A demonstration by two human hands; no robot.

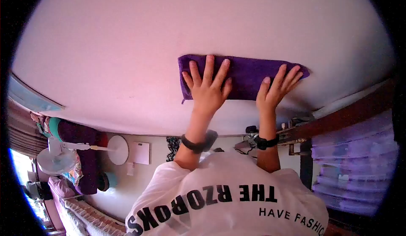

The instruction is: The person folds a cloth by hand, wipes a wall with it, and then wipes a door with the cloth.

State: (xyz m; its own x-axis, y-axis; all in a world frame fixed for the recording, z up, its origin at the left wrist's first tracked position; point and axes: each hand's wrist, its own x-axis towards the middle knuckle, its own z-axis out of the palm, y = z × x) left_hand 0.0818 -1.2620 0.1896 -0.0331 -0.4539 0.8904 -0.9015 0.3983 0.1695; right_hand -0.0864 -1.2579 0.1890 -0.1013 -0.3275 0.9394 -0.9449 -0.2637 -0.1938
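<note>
A purple cloth [243,77], folded into a long strip, lies flat against the pale wall [253,20] in front of me. My left hand [208,86] presses on the cloth's left part, fingers spread and pointing up. Toward its right end rests my right hand [277,86], also flat with the fingers apart. Neither hand grips the cloth; the palms face it and are hidden. A small corner of the fabric sticks out at the lower left. Dark bands circle both wrists.
A white standing fan [57,157] is on the floor at lower left, near a bed [89,219]. A white flat square object [141,152] lies by the fan's base. Purple sheer fabric [351,160] hangs at right, beside a dark wooden edge [359,111].
</note>
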